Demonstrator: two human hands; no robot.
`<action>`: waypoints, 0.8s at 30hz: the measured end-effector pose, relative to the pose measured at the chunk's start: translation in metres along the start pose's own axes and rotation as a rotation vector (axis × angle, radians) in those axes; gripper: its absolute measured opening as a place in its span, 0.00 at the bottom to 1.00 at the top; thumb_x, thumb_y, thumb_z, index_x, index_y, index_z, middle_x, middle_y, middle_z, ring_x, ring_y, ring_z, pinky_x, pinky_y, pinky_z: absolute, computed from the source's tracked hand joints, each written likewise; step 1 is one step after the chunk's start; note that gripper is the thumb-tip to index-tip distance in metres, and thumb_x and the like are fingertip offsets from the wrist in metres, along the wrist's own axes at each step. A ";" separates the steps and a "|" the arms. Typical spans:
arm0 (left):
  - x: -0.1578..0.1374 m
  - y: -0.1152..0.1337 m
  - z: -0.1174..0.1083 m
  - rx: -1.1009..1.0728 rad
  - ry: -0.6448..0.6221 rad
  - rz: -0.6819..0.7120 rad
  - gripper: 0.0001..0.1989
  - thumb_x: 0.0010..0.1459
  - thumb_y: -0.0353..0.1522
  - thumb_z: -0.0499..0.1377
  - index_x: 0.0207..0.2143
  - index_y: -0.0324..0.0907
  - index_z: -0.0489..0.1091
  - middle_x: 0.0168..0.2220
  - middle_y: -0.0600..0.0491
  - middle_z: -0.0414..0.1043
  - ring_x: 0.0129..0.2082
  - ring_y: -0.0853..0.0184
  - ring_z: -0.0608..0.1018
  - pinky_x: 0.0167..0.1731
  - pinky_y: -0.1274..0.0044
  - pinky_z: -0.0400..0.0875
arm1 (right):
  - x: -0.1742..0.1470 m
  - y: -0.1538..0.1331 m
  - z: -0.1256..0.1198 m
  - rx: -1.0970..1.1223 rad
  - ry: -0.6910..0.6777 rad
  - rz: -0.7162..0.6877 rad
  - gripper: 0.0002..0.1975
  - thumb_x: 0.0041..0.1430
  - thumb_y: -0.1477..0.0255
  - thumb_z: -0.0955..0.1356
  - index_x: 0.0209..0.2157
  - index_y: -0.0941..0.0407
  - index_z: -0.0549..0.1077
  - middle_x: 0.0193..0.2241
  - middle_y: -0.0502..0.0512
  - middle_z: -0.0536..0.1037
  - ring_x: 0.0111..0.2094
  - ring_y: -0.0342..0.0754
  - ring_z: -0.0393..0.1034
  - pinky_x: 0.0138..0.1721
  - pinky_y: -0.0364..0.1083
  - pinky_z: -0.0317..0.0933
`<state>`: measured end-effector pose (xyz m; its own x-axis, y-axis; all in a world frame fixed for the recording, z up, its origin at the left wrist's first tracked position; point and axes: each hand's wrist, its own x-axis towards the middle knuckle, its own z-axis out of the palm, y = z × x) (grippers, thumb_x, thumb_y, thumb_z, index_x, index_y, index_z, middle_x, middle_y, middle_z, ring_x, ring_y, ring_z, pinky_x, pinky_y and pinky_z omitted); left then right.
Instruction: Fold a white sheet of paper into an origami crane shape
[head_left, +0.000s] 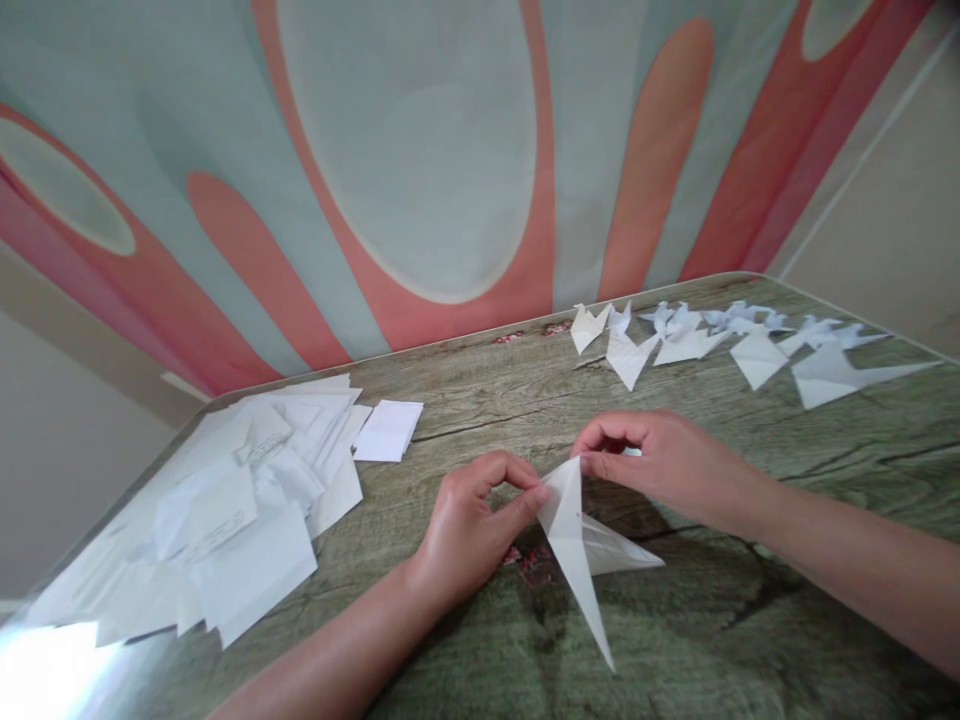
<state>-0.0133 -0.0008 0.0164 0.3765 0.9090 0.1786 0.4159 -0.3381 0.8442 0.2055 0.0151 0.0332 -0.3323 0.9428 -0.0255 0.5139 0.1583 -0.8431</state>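
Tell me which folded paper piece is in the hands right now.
The half-folded white piece at centre front, pinched by the left hand and right hand. The other folded figures lie untouched in a row along the table's far edge.

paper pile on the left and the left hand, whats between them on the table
In the head view, nothing lies between the paper pile and the left hand: only bare wood-grain table shows there. That hand pinches the folded paper on its other side.

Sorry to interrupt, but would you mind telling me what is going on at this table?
A person is folding white paper. The left hand and right hand pinch the top of a half-folded pointed piece over the wooden table. Loose sheets lie piled at the left, and folded paper figures sit in a row along the far right edge.
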 end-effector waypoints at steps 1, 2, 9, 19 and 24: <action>0.000 0.000 0.000 -0.007 -0.004 -0.014 0.06 0.58 0.31 0.60 0.28 0.40 0.71 0.32 0.52 0.76 0.34 0.68 0.76 0.38 0.75 0.69 | 0.000 0.000 0.001 0.007 0.001 -0.005 0.07 0.57 0.68 0.67 0.29 0.54 0.76 0.26 0.47 0.78 0.29 0.45 0.70 0.29 0.43 0.60; 0.001 0.000 0.000 -0.016 -0.005 -0.026 0.06 0.58 0.31 0.61 0.28 0.40 0.71 0.32 0.52 0.75 0.34 0.67 0.76 0.38 0.75 0.69 | -0.001 0.000 0.001 0.022 -0.001 -0.016 0.08 0.58 0.67 0.67 0.29 0.54 0.75 0.26 0.47 0.77 0.28 0.44 0.70 0.29 0.42 0.60; 0.006 -0.005 0.001 -0.325 -0.003 -0.152 0.09 0.55 0.33 0.64 0.27 0.39 0.69 0.29 0.53 0.73 0.31 0.69 0.74 0.34 0.77 0.68 | 0.002 0.009 0.007 0.247 -0.093 -0.048 0.10 0.59 0.64 0.67 0.37 0.53 0.76 0.31 0.48 0.79 0.33 0.45 0.73 0.35 0.44 0.64; 0.006 -0.004 0.008 -0.465 -0.041 -0.243 0.12 0.53 0.39 0.65 0.30 0.38 0.71 0.27 0.55 0.71 0.27 0.72 0.71 0.30 0.79 0.65 | 0.000 0.006 0.015 0.185 -0.029 -0.028 0.09 0.58 0.64 0.67 0.33 0.53 0.79 0.29 0.49 0.80 0.32 0.46 0.73 0.33 0.44 0.63; 0.005 -0.002 0.012 -0.531 -0.098 -0.234 0.15 0.51 0.40 0.66 0.25 0.38 0.68 0.28 0.53 0.72 0.30 0.70 0.72 0.34 0.77 0.67 | 0.002 0.011 0.021 0.297 -0.069 0.009 0.11 0.59 0.63 0.67 0.36 0.55 0.77 0.30 0.52 0.80 0.30 0.46 0.73 0.30 0.44 0.63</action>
<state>-0.0020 0.0017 0.0098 0.4101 0.9094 -0.0694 0.0350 0.0603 0.9976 0.1944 0.0122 0.0125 -0.3868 0.9201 -0.0619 0.2670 0.0475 -0.9625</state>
